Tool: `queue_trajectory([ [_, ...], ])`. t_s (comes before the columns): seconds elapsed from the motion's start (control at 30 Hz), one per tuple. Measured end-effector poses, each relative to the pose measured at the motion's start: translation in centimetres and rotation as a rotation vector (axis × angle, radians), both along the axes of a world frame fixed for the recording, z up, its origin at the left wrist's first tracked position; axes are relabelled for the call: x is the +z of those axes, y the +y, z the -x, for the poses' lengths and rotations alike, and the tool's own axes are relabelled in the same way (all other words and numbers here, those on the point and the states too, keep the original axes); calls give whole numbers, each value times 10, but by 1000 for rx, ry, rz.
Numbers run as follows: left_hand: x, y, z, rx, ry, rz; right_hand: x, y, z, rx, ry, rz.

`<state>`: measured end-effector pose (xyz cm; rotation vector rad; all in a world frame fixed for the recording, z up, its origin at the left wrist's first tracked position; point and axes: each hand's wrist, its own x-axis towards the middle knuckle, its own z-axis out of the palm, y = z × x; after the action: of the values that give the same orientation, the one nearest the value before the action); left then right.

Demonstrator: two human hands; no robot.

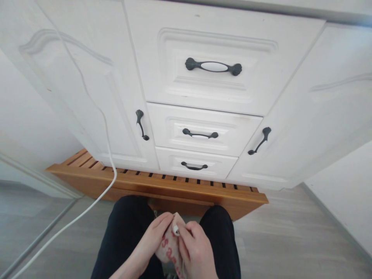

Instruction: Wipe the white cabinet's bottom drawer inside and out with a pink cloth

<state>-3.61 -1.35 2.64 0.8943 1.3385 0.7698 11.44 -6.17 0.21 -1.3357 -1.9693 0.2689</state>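
Low in the head view, my left hand (158, 230) is closed on the upper edge of a pinkish-beige cloth pouch (168, 250) with red lettering. My right hand (199, 250) pinches a small white plug (176, 230), which looks like a USB cable end, against the cloth near its top. A thin pale cord runs down beside my right fingers. The pouch sits between my knees, and its lower end is partly out of view. What lies inside it, if anything, is hidden.
Ahead stands a white cabinet with dark-handled drawers (209, 91) and doors. A slatted wooden bench (162, 188) is in front of its base. A long white cable (95, 199) hangs down the left side. The floor (290, 232) is grey wood-look.
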Motion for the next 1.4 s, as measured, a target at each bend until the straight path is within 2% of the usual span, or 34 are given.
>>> queue_trajectory([
  [0.1,3,-1,-1,-79,-12,-27,4,-1,1,65,25,8],
  [0.17,3,0,-1,-191,-12,-84,7,0,-3,103,120,97],
  [0.23,3,2,2,-295,-30,-118,6,4,-15,57,273,220],
  [0.3,5,4,4,-350,-69,-118,2,11,-31,-45,414,322],
  [0.37,10,4,6,-387,-106,-125,-4,18,-46,-57,498,466],
  [0.4,13,5,7,-402,-115,-133,-7,22,-52,7,533,568],
  [0.47,18,6,7,-422,-86,-159,-11,28,-58,219,607,782],
  [0.53,20,8,8,-432,25,-226,-12,31,-56,369,686,919],
  [0.67,15,16,17,-379,331,-382,-9,31,-46,316,819,1033],
  [0.73,11,18,25,-354,359,-385,-4,30,-45,340,868,1064],
  [0.83,8,16,33,-450,171,-284,5,32,-50,419,874,1085],
  [0.93,9,10,32,-534,-149,-48,10,37,-59,449,788,1070],
  [1.03,7,5,24,-479,-396,99,10,38,-63,439,859,1024],
  [1.13,3,3,15,-287,-478,121,5,32,-58,348,1172,997],
  [1.23,-1,3,10,-150,-402,90,-7,18,-47,252,1310,1050],
  [1.33,-5,1,11,-145,-189,9,-21,1,-40,263,1329,1095],
  [1.4,-8,-3,14,-160,-180,18,-27,-7,-40,291,1378,1132],
])
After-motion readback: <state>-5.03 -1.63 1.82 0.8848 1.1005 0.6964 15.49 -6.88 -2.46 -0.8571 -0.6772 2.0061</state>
